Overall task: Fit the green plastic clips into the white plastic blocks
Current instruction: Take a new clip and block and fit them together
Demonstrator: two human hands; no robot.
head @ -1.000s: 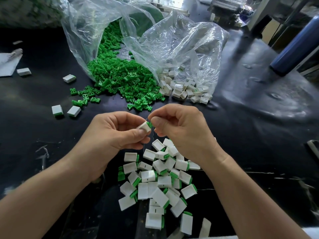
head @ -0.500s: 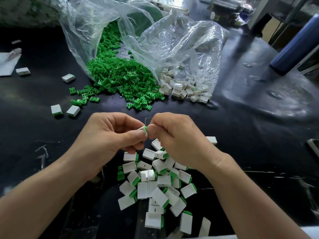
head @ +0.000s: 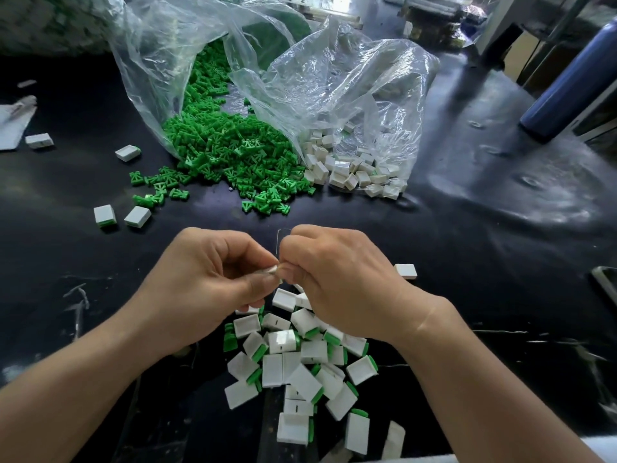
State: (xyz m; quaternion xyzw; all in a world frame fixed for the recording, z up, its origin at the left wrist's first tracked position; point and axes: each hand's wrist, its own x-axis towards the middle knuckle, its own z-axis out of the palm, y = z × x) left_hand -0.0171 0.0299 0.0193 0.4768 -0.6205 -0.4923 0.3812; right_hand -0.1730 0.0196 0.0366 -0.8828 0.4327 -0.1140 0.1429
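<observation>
The step in hand looks like the seating of one clip. The left hand [head: 213, 279] is curled, with thumb and forefinger pinching a small white block [head: 271, 269] just above the worktop [head: 467, 235]. The right hand [head: 337, 282], also curled tight, meets it with its fingertips closed on the near end of that same block. Judging by the pose, a green clip is being pressed home there, though no green shows at the joint. I cannot tell whether the clip is part way in, fully in, or there at all. Below the wrists lies the heap of fitted blocks [head: 300, 365], most showing a green edge, so the work appears well under way. A great many loose green clips [head: 233, 152] spill from one clear bag [head: 160, 61], and bare white blocks [head: 350, 168] sit in the mouth of a second bag [head: 350, 81], so much seems left to do. The next move probably calls for a firm, straight squeeze along the slot until the clip sits flush. The piece would then be dropped onto the heap, and a fresh block and clip fetched from the far piles. The block's slot and most of its body are covered by the thumbs. A thin pale line [head: 278, 242] stands between the knuckles, and what it is cannot be made out. A few stray blocks [head: 105, 215] lie apart at the left, one with a green edge. The blue cylinder [head: 574, 71] at the right is cut off by the frame.
</observation>
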